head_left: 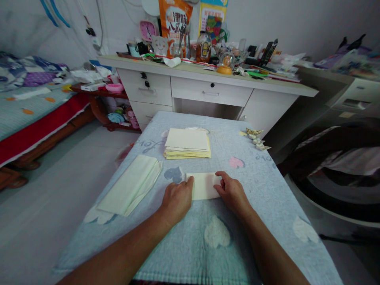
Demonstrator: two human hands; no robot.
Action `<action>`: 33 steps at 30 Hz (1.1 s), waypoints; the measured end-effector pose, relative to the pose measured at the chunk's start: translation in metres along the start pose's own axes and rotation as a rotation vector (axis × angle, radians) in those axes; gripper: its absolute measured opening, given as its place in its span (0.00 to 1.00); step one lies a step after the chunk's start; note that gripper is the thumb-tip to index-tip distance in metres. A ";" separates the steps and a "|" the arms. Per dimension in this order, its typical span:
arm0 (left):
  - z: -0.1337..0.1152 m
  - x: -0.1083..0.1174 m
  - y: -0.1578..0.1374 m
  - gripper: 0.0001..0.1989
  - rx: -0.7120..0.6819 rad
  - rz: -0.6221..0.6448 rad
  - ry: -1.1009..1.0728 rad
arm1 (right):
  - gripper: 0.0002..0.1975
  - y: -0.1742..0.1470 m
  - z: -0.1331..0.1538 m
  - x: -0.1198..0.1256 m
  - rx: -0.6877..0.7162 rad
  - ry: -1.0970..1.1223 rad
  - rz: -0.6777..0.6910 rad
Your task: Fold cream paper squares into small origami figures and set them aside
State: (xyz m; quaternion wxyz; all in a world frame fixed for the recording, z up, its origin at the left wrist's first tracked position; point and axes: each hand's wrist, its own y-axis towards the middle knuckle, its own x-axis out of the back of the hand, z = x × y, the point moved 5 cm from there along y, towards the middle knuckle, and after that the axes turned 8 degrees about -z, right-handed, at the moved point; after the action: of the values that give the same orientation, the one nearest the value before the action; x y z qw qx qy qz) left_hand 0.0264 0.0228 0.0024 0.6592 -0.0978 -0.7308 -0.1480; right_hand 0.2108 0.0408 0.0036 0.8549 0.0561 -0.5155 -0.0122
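A small folded piece of cream paper (204,186) lies flat on the cloth-covered table (219,233) in front of me. My left hand (178,198) presses on its left edge, thumb on the paper and the other fingers curled. At the opposite edge, my right hand (233,192) takes the paper's right end between thumb and forefinger. Just beyond sits a stack of cream and yellow paper sheets (187,140). Left of my left hand rests a pile of long folded pale-green paper (132,184).
Several small folded paper pieces (257,139) stand at the table's far right corner. A white desk (148,87) crowded with jars and packets stands behind the table. A front-loading washing machine (341,158) is on the right, a bed (32,107) on the left.
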 end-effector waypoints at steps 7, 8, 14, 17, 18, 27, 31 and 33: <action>-0.001 0.001 0.001 0.20 0.021 0.022 0.021 | 0.19 -0.001 0.001 0.001 0.011 -0.005 0.003; -0.001 0.001 0.002 0.20 0.020 0.026 0.024 | 0.19 -0.001 0.001 0.001 0.010 -0.006 0.004; -0.001 -0.002 0.003 0.23 0.016 0.032 0.075 | 0.20 0.000 0.001 0.000 0.005 -0.018 0.003; -0.002 -0.003 0.002 0.23 0.002 0.013 0.072 | 0.19 -0.001 0.001 0.000 0.014 -0.018 -0.002; -0.002 -0.003 0.001 0.23 0.000 0.010 0.068 | 0.19 -0.001 0.001 -0.001 0.012 -0.017 -0.001; -0.006 0.015 0.002 0.12 -0.066 -0.230 0.068 | 0.20 -0.003 -0.002 0.001 -0.106 0.006 -0.032; -0.007 0.012 0.005 0.13 -0.140 -0.253 0.026 | 0.17 -0.005 -0.003 0.004 -0.164 0.026 -0.036; -0.007 0.009 0.005 0.16 -0.158 -0.238 0.010 | 0.16 -0.005 -0.003 0.005 -0.173 0.025 -0.038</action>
State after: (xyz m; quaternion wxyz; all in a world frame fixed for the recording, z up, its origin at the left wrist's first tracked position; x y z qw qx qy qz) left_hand 0.0331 0.0244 0.0125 0.6309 -0.0613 -0.7201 -0.2823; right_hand 0.2162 0.0356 0.0061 0.8626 -0.0079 -0.5006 -0.0721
